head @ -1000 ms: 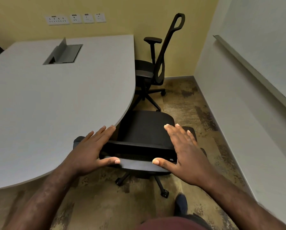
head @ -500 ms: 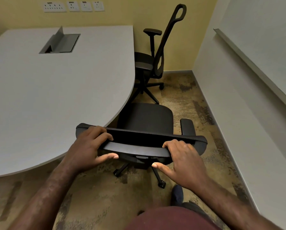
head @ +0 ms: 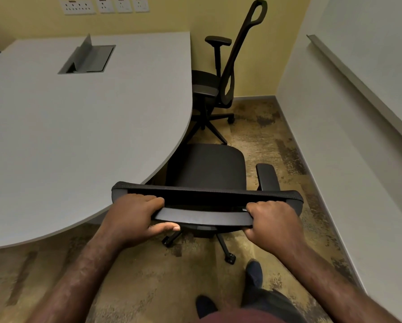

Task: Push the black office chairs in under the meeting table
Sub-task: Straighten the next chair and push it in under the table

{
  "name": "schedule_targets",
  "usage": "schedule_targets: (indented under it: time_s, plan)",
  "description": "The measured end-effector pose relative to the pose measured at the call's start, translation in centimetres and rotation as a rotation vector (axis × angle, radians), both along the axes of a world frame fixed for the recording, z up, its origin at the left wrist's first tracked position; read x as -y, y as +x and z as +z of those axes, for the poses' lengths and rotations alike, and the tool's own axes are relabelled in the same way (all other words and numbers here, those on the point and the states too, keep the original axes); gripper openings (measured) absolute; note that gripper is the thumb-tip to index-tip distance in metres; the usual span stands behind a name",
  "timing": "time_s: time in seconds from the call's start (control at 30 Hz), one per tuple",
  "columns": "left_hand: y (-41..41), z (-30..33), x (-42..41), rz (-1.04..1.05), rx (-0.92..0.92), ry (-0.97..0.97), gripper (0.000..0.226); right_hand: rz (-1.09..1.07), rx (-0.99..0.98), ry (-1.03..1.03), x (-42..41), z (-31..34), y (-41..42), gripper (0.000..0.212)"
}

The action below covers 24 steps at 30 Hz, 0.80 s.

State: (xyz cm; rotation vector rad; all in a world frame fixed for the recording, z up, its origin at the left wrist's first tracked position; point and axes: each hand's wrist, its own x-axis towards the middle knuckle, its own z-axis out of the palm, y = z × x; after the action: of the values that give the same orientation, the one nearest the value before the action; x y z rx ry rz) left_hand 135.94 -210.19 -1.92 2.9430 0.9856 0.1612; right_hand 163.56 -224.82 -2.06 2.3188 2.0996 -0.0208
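Observation:
A black office chair (head: pixel 209 169) stands right in front of me, its seat partly tucked beneath the curved edge of the grey meeting table (head: pixel 78 136). Both hands grip the top of its backrest (head: pixel 204 199): my left hand (head: pixel 134 217) near the left end, my right hand (head: pixel 272 222) near the right end. The chair's right armrest (head: pixel 267 177) sticks out beside the seat. A second black office chair (head: pixel 218 85) with a tall mesh back stands farther off by the yellow wall, its seat close to the table's edge.
A white wall with a metal rail (head: pixel 358 85) runs along the right, leaving a narrow strip of patterned carpet (head: pixel 265 136). An open cable box (head: pixel 88 58) sits in the tabletop. Wall sockets (head: pixel 104 5) line the yellow wall. My feet (head: pixel 253 276) are just behind the chair.
My open hands came down on the backrest top and closed around it. The chair's backrest now sits a little farther out from the table edge, with the right armrest in sight.

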Motion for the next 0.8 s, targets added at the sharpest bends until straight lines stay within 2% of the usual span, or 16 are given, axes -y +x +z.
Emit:
schedule_targets:
  time_s: [0.1,0.27,0.53,0.8]
  plan:
    - [1.3,-0.1,0.6,0.007,-0.047,-0.010,0.064,0.013,0.016,0.006,-0.2,-0.2,1.9,0.030]
    - [4.1,0.1,2.2,0.054,-0.062,-0.036,0.065,0.043,0.015,0.054,-0.8,-0.2,5.5,0.032]
    - [9.1,0.1,5.1,0.142,0.016,0.061,0.061,0.142,0.075,0.079,-2.6,-0.5,12.2,0.033]
    - [13.9,0.0,5.6,0.316,0.006,0.073,0.060,0.338,0.043,0.147,-7.3,-0.3,17.8,0.033]
